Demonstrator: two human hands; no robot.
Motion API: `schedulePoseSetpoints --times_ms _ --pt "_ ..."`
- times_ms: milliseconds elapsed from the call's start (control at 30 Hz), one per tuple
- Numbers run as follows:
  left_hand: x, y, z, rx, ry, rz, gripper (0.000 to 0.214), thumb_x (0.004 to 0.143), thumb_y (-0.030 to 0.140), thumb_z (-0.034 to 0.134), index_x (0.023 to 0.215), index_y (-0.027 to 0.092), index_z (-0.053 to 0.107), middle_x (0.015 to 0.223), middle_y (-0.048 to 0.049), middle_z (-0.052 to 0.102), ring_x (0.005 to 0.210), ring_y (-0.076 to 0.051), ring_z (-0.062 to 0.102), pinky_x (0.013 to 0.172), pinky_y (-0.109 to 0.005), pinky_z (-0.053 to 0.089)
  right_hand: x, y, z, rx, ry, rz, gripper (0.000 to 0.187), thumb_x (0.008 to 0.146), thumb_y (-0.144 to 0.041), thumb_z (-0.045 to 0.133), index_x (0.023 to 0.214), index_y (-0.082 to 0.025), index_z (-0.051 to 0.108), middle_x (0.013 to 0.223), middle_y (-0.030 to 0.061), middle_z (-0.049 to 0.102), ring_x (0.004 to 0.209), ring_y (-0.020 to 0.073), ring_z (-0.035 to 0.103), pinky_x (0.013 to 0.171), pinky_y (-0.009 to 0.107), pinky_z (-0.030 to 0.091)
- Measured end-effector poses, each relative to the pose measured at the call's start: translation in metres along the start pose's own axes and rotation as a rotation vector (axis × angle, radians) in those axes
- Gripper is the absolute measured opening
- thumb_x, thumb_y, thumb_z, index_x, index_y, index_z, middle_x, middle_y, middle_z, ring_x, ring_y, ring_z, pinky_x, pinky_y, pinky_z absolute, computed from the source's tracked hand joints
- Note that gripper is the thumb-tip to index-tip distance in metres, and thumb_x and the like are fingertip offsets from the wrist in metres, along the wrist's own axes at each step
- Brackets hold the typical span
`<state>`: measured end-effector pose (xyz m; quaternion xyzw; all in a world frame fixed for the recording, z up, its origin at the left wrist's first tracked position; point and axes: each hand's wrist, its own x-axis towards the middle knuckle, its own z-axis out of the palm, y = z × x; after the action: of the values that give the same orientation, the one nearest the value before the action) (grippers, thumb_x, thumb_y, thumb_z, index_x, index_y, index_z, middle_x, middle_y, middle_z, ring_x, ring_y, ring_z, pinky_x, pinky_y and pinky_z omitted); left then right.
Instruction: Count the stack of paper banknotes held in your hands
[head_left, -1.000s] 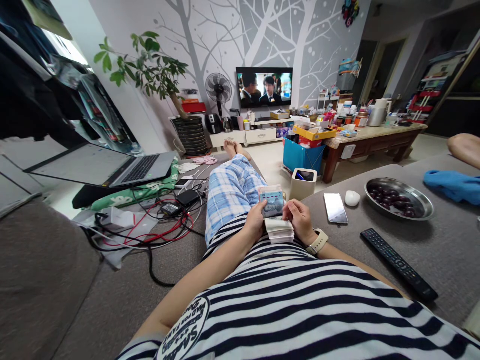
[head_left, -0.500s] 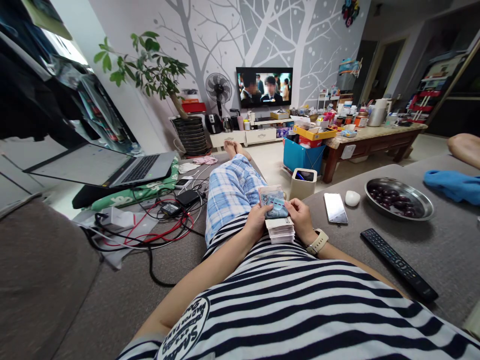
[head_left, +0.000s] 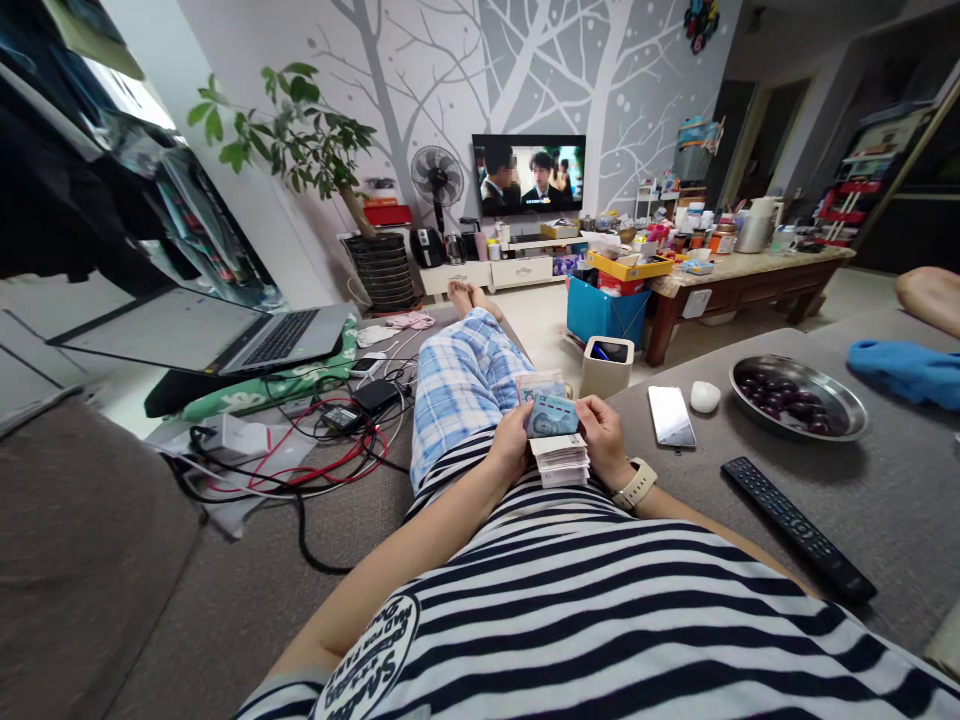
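Above my lap, my left hand (head_left: 513, 440) and my right hand (head_left: 602, 436) are both closed on a blue banknote (head_left: 553, 417), one at each end. Other notes (head_left: 541, 382) with a pinkish edge show behind the blue one; which fingers grip them is hidden. Just below, a thick stack of pale notes (head_left: 562, 462) rests against my striped shirt (head_left: 555, 600), between my wrists. On my right wrist is a light watch (head_left: 636, 484).
Right of me on the sofa lie a phone (head_left: 671, 416), a white earbud case (head_left: 705, 397), a metal bowl (head_left: 855, 425) of dark fruit and a remote (head_left: 798, 528). On the left are tangled cables (head_left: 300, 488) and an open laptop (head_left: 281, 335). A bin (head_left: 606, 374) stands ahead.
The blue note between my hands has shifted and now lies flatter and wider. My left thumb has drawn back toward its left edge. The pale stack stays in place.
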<state>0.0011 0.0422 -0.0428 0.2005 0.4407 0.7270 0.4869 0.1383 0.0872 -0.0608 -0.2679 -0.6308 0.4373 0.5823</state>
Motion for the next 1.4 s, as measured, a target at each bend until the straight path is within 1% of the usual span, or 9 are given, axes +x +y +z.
schedulePoseSetpoints --times_ms 267,467,733,867,933,1033,1133,1300,1400 --pt "0.003 -0.002 -0.003 0.040 -0.015 0.029 0.017 0.072 0.032 0.078 0.075 0.016 0.073 0.080 -0.0081 0.079 0.091 -0.027 0.076 0.086 -0.037 0.060 -0.001 -0.001 0.001 0.037 0.013 0.015 0.039 0.088 -0.060 0.065 0.078 -0.022 0.064 0.068 0.0004 0.061 0.064 0.0178 0.054 0.061 0.031 0.045" --pt "0.001 -0.001 -0.004 0.045 -0.045 0.038 0.024 0.066 0.038 0.083 0.074 0.017 0.074 0.081 -0.0079 0.079 0.095 -0.030 0.075 0.087 -0.039 0.060 -0.002 -0.002 0.002 0.037 0.006 0.016 0.040 0.088 -0.061 0.065 0.078 -0.022 0.063 0.068 0.0000 0.059 0.063 0.0173 0.053 0.060 0.030 0.045" --pt "-0.006 0.004 0.001 0.022 -0.017 -0.007 0.012 0.075 0.028 0.077 0.075 0.017 0.072 0.078 -0.0081 0.078 0.093 -0.030 0.077 0.088 -0.040 0.061 -0.003 -0.007 0.000 -0.003 -0.016 -0.001 0.047 0.089 -0.068 0.060 0.073 -0.024 0.059 0.063 -0.0009 0.053 0.061 0.0174 0.047 0.059 0.032 0.041" --pt "-0.006 0.004 0.002 -0.014 0.000 -0.026 0.011 0.078 0.027 0.076 0.080 0.016 0.073 0.079 -0.0069 0.078 0.095 -0.028 0.077 0.092 -0.039 0.060 -0.004 -0.007 0.000 0.083 -0.085 0.054 0.054 0.091 -0.075 0.053 0.071 -0.025 0.058 0.060 0.0006 0.057 0.055 0.0172 0.044 0.055 0.032 0.040" --pt "-0.006 0.004 0.001 -0.027 -0.005 -0.032 0.014 0.077 0.027 0.077 0.082 0.015 0.073 0.080 -0.0076 0.079 0.095 -0.029 0.077 0.094 -0.040 0.059 -0.004 -0.006 0.001 0.102 -0.098 0.069 0.054 0.090 -0.075 0.055 0.070 -0.025 0.057 0.060 0.0008 0.059 0.054 0.0171 0.046 0.056 0.033 0.041" --pt "-0.005 0.002 0.000 -0.019 -0.046 -0.024 0.017 0.075 0.027 0.079 0.085 0.014 0.074 0.081 -0.0083 0.079 0.094 -0.029 0.077 0.095 -0.041 0.059 0.000 -0.001 0.002 0.065 -0.035 0.072 0.051 0.083 -0.073 0.067 0.070 -0.025 0.054 0.059 -0.0013 0.056 0.056 0.0171 0.049 0.059 0.033 0.043" --pt "-0.002 0.000 -0.001 -0.016 -0.084 -0.019 0.021 0.072 0.024 0.080 0.090 0.014 0.075 0.084 -0.0087 0.080 0.093 -0.028 0.077 0.094 -0.041 0.059 0.003 0.005 0.002 -0.001 0.028 0.087 0.049 0.080 -0.068 0.072 0.072 -0.024 0.054 0.061 -0.0033 0.053 0.058 0.0158 0.047 0.057 0.030 0.039" --pt "0.001 -0.003 -0.002 -0.025 -0.093 -0.042 0.030 0.065 0.018 0.083 0.094 0.012 0.075 0.084 -0.0101 0.079 0.092 -0.029 0.078 0.093 -0.042 0.059 0.003 0.009 0.001 -0.070 0.008 0.061 0.043 0.087 -0.060 0.065 0.068 -0.024 0.052 0.060 -0.0036 0.050 0.060 0.0154 0.044 0.058 0.030 0.036" --pt "0.001 -0.001 -0.002 -0.012 -0.067 -0.032 0.021 0.070 0.021 0.082 0.089 0.015 0.075 0.082 -0.0077 0.079 0.094 -0.028 0.077 0.094 -0.040 0.059 0.003 0.007 0.000 -0.076 0.003 0.048 0.041 0.089 -0.057 0.062 0.067 -0.024 0.051 0.060 -0.0036 0.048 0.060 0.0156 0.043 0.058 0.030 0.035"
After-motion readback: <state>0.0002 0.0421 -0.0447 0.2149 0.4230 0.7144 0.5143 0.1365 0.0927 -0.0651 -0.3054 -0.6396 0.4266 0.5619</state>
